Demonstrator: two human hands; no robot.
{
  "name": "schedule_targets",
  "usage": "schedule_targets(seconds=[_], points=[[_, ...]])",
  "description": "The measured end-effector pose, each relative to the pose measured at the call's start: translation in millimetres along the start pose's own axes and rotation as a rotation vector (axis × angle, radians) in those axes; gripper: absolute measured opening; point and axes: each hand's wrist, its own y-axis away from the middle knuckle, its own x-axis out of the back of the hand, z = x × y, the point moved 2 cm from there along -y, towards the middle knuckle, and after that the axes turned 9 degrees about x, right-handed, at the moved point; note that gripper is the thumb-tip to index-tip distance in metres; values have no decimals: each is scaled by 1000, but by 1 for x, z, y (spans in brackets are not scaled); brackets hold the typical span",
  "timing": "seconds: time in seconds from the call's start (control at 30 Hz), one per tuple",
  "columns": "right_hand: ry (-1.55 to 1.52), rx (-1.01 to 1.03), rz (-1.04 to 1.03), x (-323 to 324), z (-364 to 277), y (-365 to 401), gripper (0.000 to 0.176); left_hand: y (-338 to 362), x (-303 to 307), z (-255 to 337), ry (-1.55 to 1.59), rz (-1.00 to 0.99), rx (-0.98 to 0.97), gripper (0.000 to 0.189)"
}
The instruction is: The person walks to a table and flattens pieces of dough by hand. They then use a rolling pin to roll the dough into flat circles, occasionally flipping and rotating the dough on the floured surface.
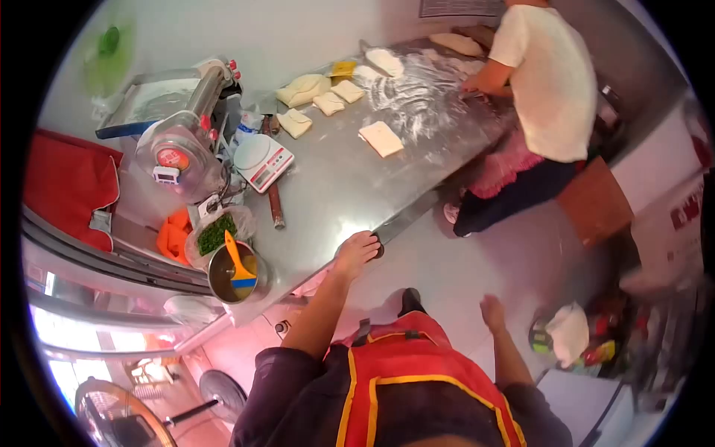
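Observation:
My left hand (357,255) is at the front edge of the steel worktable (313,201), its fingers curled over a small dark object (380,250) that I cannot make out. My right hand (492,313) hangs by my side above the floor, holding nothing, its fingers loose and a little blurred. A flat square piece of dough (381,139) lies on the table beyond my left hand. Farther back are folded dough pieces (328,103) and a larger lump of dough (303,90). A dark rolling pin (276,206) lies left of my left hand.
A white kitchen scale (262,161) stands beside a dough-rolling machine (176,153). A metal pot (232,277) holds an orange brush (237,258), near a bag of chopped greens (216,232). A co-worker (547,82) leans over the floured far end. Bags (567,333) stand at right.

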Motion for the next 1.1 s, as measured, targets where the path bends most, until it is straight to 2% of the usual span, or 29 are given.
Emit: schedule_targets(seconds=[0.03, 0.07, 0.1, 0.13, 0.17, 0.2, 0.27, 0.37, 0.43, 0.47, 0.57, 0.67, 0.77, 0.83, 0.9, 1.03, 1.1], points=[[-32, 30, -22, 19, -17, -72, 32, -19, 8, 1, 41, -37, -53, 42], [-238, 97, 26, 39, -55, -192, 34, -23, -49, 41, 49, 266, 29, 38], [-404, 189, 53, 55, -92, -251, 35, -52, -34, 41, 62, 159, -64, 38], [-561, 145, -45, 64, -121, -300, 32, -89, -3, 26, 75, 51, -150, 38], [-575, 155, -36, 55, -141, -345, 32, -114, 15, 19, 84, -61, -239, 38], [-595, 156, -66, 47, -160, -384, 33, -122, 11, 31, 146, 54, -240, 46], [-596, 166, -93, 27, -193, -454, 34, -143, -2, 64, -324, 267, -255, 36], [-626, 134, -8, -13, -239, -521, 29, -222, 20, 74, -79, 383, -255, 26], [-709, 3, -81, -72, -241, -562, 28, -238, -6, 126, 126, 398, -154, 25], [-735, -59, -128, -90, -240, -575, 28, -245, -20, 136, 113, 499, -225, 26], [-639, -239, -314, -75, -273, -584, 26, -268, -33, 162, 16, 574, -53, 31], [-898, -302, -562, -60, -284, -589, 28, -268, -58, 182, 161, 609, 60, 31], [-956, -204, -362, -19, -282, -594, 29, -287, -75, 186, 86, 507, -39, 31], [-817, -121, -285, -1, -250, -609, 32, -312, -99, 189, -170, 437, -120, 31], [-653, 23, -36, 20, -221, -619, 34, -356, -114, 178, -465, 468, -132, 32], [-442, 35, -119, -15, -162, -619, 33, -369, -141, 165, -985, 738, -195, 36], [-491, 127, -182, -20, -177, -608, 34, -347, -129, 153, -902, 784, -145, 36]])
